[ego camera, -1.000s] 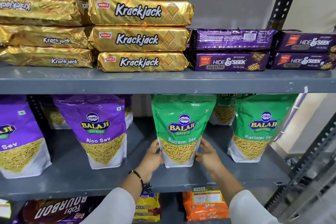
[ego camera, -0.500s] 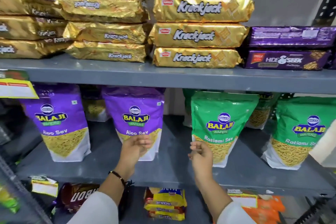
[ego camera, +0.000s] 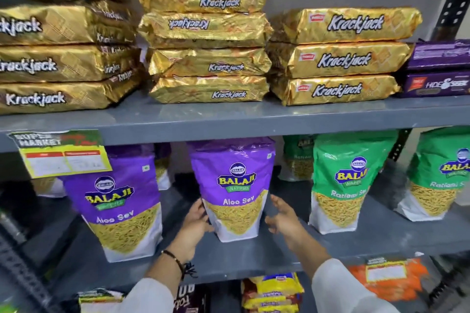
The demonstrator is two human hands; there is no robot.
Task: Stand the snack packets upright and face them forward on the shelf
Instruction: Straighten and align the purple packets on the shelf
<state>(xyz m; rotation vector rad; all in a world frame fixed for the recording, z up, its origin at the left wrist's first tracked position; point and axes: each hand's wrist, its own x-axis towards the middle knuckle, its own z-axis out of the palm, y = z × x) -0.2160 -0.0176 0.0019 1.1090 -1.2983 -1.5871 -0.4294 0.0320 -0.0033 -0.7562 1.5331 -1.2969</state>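
Note:
A purple Balaji Aloo Sev packet (ego camera: 232, 185) stands upright, label forward, in the middle of the grey middle shelf (ego camera: 254, 259). My left hand (ego camera: 195, 222) presses against its lower left edge with fingers curled on it. To the packet's lower right, my right hand (ego camera: 284, 220) hovers with fingers spread, a small gap from the packet. Another Aloo Sev packet (ego camera: 119, 208) stands further left. Two green Ratlami Sev packets (ego camera: 348, 185) (ego camera: 442, 180) stand upright on the right. More packets sit behind, partly hidden.
Gold Krackjack packs (ego camera: 340, 58) lie stacked on the upper shelf (ego camera: 229, 124), with purple Hide & Seek packs (ego camera: 437, 71) at the right. A price tag (ego camera: 66, 157) hangs from the upper shelf's edge at left. Biscuit packs (ego camera: 274, 292) lie on the lowest shelf.
My hands have left the green Ratlami Sev packet and moved left to the middle Aloo Sev packet. The view has swung left and closer with them.

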